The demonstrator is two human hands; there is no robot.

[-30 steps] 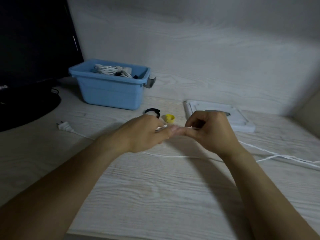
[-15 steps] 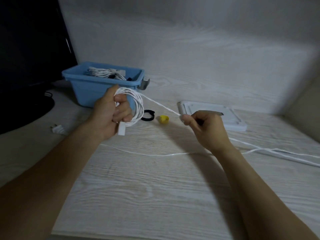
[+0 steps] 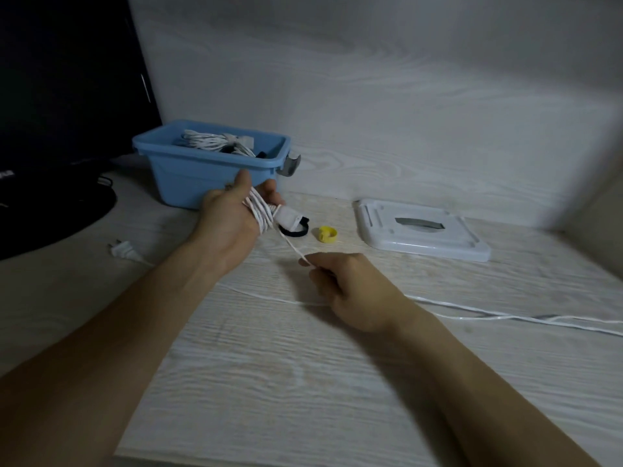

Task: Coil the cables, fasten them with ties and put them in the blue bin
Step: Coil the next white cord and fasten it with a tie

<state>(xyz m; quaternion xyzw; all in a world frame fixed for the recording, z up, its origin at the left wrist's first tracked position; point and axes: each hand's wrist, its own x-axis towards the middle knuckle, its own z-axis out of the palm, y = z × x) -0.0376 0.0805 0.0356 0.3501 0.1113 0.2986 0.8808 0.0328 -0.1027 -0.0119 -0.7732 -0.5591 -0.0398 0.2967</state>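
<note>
Cable (image 3: pixel 261 214) coils hide left hand (image 3: pixel 232 217) palm; far end cut off right.

A pale wood-grain desk (image 3: pixel 303 382) is being lit dimly, with shadow deepening toward its near edge. It is being backed by a wall panel (image 3: pixel 387 106) of the same pale grain, and another panel (image 3: pixel 603 210) is closing it in at the right. A dark monitor (image 3: pixel 67 75) is being supported on a round black base (image 3: pixel 57 217) at the left.
</note>
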